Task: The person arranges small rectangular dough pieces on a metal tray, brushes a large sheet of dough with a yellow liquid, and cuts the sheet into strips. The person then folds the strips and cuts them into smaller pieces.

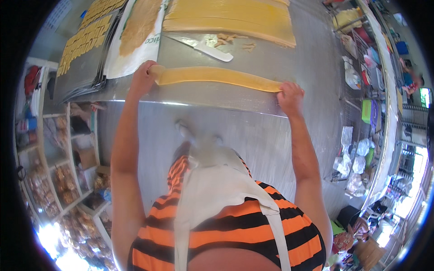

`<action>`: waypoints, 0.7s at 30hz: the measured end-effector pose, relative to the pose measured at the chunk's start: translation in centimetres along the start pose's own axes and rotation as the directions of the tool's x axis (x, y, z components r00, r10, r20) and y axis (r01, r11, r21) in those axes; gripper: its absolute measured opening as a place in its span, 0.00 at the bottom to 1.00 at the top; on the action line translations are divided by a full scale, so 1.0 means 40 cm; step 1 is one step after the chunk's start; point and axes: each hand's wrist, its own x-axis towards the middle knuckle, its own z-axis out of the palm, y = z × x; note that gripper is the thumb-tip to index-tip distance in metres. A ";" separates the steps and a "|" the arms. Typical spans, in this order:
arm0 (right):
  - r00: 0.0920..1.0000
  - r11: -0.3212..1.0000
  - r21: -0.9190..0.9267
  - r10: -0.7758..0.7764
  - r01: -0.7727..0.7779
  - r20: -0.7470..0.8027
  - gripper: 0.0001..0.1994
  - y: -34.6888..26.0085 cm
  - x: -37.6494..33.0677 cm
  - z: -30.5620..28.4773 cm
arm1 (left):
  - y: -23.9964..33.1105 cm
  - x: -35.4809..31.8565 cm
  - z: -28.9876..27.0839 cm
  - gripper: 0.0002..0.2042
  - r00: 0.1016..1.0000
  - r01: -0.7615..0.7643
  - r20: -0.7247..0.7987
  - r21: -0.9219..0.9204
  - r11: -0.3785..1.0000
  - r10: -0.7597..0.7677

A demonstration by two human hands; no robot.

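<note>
Yellow dough strip, long and narrow, stretched sideways between both hands near the front edge of a grey metal counter. Left hand closed on the strip's left end, where the dough bunches up pale beside the fingers; right hand pinches the other end, which sits slightly lower in view. Middle of the strip bows gently upward in view; cannot tell whether it touches the metal. Just beyond it lies a white-handled knife, blade pointing left, with small dough scraps beside it. Farther back, broad yellow dough sheets, lying in parallel bands. Left of the knife, a white cloth with green print, carrying a tan, powdery-looking patch. At far left, dark metal trays hold rows of cut dough pieces. Person wears a white apron over an orange-and-black striped top.
</note>
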 end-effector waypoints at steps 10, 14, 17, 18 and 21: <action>0.967 0.982 0.086 -0.183 0.170 0.177 0.26 -0.172 0.084 -0.030 | -0.010 -0.046 -0.068 0.17 0.997 -0.064 0.068 0.418 0.906 0.040; 0.920 0.976 0.054 -0.218 0.212 0.326 0.28 -0.244 0.130 -0.008 | 0.076 -0.056 -0.027 0.27 0.954 -0.176 0.298 0.500 0.848 0.023; 0.886 0.978 0.022 -0.199 0.209 0.419 0.27 -0.250 0.147 -0.008 | 0.072 -0.049 -0.056 0.29 0.957 -0.117 0.289 0.486 0.866 -0.032; 0.888 0.979 0.021 -0.194 0.204 0.417 0.27 -0.249 0.149 -0.008 | 0.057 -0.048 -0.065 0.28 0.959 -0.091 0.279 0.485 0.870 -0.055; 0.892 0.986 0.010 -0.155 0.167 0.424 0.26 -0.250 0.150 -0.011 | -0.001 -0.034 -0.078 0.28 0.942 -0.174 0.333 0.401 0.899 0.034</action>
